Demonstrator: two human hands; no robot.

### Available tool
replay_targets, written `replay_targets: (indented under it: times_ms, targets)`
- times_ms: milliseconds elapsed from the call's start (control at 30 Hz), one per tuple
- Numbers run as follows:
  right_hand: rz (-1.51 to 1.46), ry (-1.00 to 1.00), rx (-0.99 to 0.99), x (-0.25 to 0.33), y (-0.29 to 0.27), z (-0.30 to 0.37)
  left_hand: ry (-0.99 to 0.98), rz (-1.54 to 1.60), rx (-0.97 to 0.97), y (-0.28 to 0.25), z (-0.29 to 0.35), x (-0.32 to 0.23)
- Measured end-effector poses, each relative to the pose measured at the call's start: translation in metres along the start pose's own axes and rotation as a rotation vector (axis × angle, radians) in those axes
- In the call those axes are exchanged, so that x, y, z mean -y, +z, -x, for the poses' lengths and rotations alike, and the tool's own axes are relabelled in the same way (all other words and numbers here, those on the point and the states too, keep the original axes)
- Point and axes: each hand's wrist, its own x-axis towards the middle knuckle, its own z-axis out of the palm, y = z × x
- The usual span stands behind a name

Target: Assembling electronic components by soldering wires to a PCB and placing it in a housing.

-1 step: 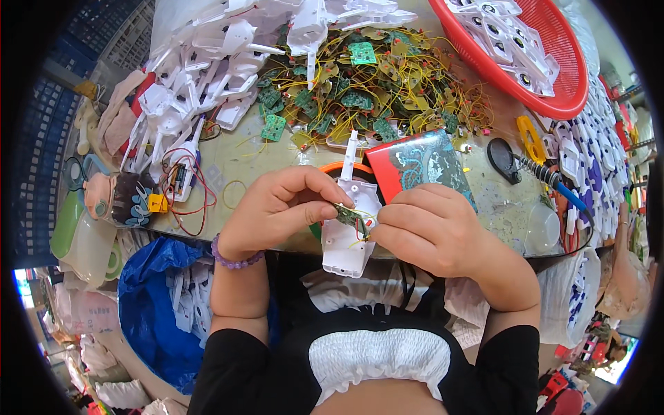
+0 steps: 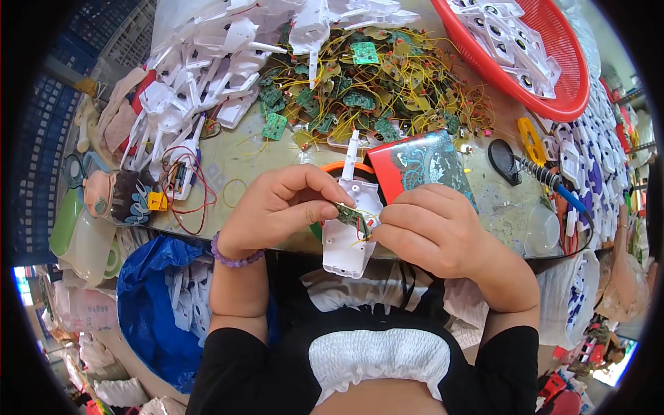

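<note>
My left hand (image 2: 294,204) is closed, thumb and forefinger pinching the upper edge of a small green circuit board (image 2: 351,218). The board is tilted above a white plastic housing half (image 2: 346,252), whose narrow stem points away from me. A thin yellow wire and a red part stand out at the board's right side. There my right hand (image 2: 432,232) is closed too, its fingertips pressed together beside the wire; what they pinch is mostly hidden. Under the housing shows part of an orange ring (image 2: 328,168).
Circuit boards with yellow wires (image 2: 373,90) are heaped at the back, beside white housings (image 2: 187,90). A red basket (image 2: 577,83) of white parts stands far right. Nearer lie a red and grey box (image 2: 422,166) and a blue-handled soldering iron (image 2: 567,197). A blue bag (image 2: 149,318) hangs lower left.
</note>
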Motion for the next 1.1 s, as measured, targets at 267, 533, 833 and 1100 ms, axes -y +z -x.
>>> replay_targets:
  times_ms: [267,533,833,1100]
  targets:
    - [-0.125,0.073,-0.004,-0.002,0.004,0.003,-0.086,0.001,-0.034,0.000,-0.002,-0.007]
    - [-0.084,0.042,0.102,-0.004,-0.004,-0.002,0.150,-0.132,0.076,-0.008,-0.004,0.000]
    - [-0.939,0.974,-0.126,0.004,-0.008,-0.020,0.470,-0.852,0.001,-0.002,-0.001,-0.009]
    - [-0.631,0.733,0.040,-0.015,-0.016,-0.010,0.712,-1.131,-0.210,0.011,0.011,-0.014]
